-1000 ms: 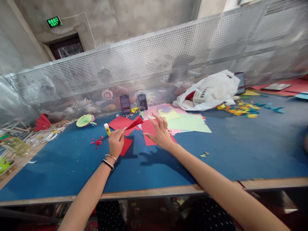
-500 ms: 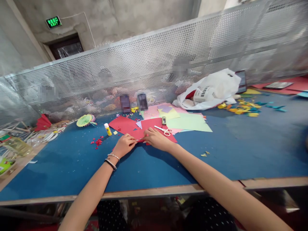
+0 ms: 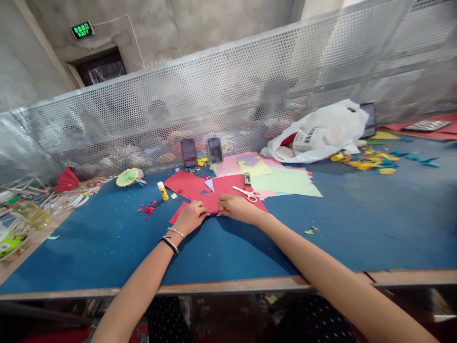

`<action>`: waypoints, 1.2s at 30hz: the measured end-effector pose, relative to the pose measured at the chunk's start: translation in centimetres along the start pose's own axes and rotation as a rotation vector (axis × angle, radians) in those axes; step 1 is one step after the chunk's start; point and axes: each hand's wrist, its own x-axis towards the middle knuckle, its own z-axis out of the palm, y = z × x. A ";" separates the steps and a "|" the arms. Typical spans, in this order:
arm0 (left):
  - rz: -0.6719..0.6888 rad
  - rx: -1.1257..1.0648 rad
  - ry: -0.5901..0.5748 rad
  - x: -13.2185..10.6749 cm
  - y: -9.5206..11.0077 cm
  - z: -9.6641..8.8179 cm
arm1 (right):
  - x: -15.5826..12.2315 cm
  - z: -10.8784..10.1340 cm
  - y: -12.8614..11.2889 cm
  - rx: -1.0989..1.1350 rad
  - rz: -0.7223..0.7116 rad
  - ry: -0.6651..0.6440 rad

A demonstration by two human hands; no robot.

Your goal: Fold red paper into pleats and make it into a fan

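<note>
Between my two hands is a piece of red paper (image 3: 211, 202), its near edge folded or lifted slightly off the table. My left hand (image 3: 193, 215) pinches its left part with bent fingers. On the other side my right hand (image 3: 233, 208) grips the right part, fingertips close to the left hand's. White-handled scissors (image 3: 248, 193) lie just beyond my right wrist, on more red paper (image 3: 228, 183). A small pencil sharpener or similar dark block (image 3: 247, 178) stands behind them. Left of the paper a yellow glue stick (image 3: 163, 191) stands upright.
Red paper scraps (image 3: 148, 209) lie near the glue stick, with a green paper fan (image 3: 129, 177) farther left. Pale green paper (image 3: 289, 181) spreads to the right. A white plastic bag (image 3: 321, 133) rests against the perforated metal screen (image 3: 221, 81); people sit behind it. Two phones stand at the screen.
The red paper between my hands now shows a broader flat face toward me. Both hands have shifted slightly nearer and rightward in the view, partly because the camera moved.
</note>
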 end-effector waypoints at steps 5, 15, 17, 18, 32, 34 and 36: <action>-0.105 -0.119 0.004 0.1 -0.1 -0.1 | -0.4 -0.2 0.4 0.146 0.127 -0.011; -0.173 -0.262 0.059 -0.1 -0.6 0.4 | -0.5 0.1 0.8 0.230 0.147 0.028; -0.180 -0.275 0.061 -0.1 -0.6 0.4 | -0.5 0.2 0.9 0.248 0.154 0.029; -0.179 -0.282 0.060 -0.1 -0.7 0.5 | -0.5 0.2 1.0 0.259 0.156 0.028; -0.029 -0.101 -0.031 -0.2 -0.7 -0.7 | -0.2 0.5 1.4 0.059 0.041 0.039; -0.023 -0.099 -0.044 -0.3 -0.7 -0.8 | -0.2 0.5 1.3 0.067 0.045 0.040; -0.039 -0.118 -0.036 -0.3 -0.8 -0.7 | -0.2 0.5 1.3 0.086 0.057 0.035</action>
